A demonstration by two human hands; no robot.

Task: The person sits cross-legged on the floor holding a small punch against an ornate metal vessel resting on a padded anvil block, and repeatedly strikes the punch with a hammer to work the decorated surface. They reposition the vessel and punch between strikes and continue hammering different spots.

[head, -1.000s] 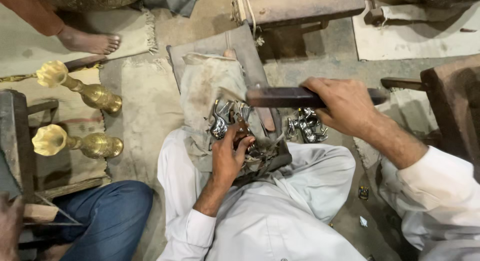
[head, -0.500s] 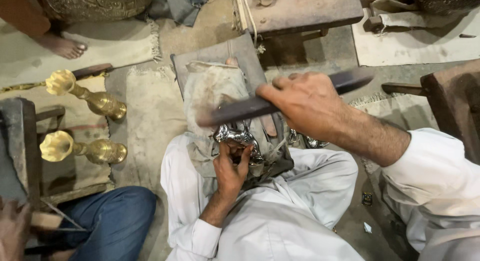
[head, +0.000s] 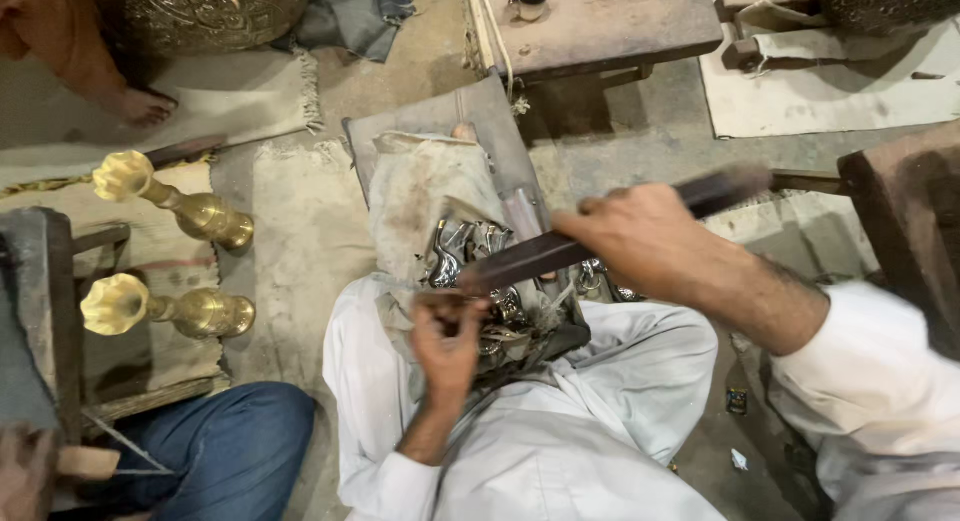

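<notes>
Two golden brass vases (head: 180, 261) seen at left, silvery metal pieces (head: 470, 256) at centre, white clothing (head: 560, 451) below, blue trousers (head: 215, 451) lower left.

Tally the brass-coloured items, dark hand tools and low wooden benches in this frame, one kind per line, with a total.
Brass vases lying on their sides: 2 (upper, lower)
Embossed brass vessel: 1
Long dark tool in the right hand: 1
Low wooden bench: 1
Total: 5

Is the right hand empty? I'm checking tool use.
No, the right hand grips a long dark flat tool over the shiny metal pieces.
</notes>
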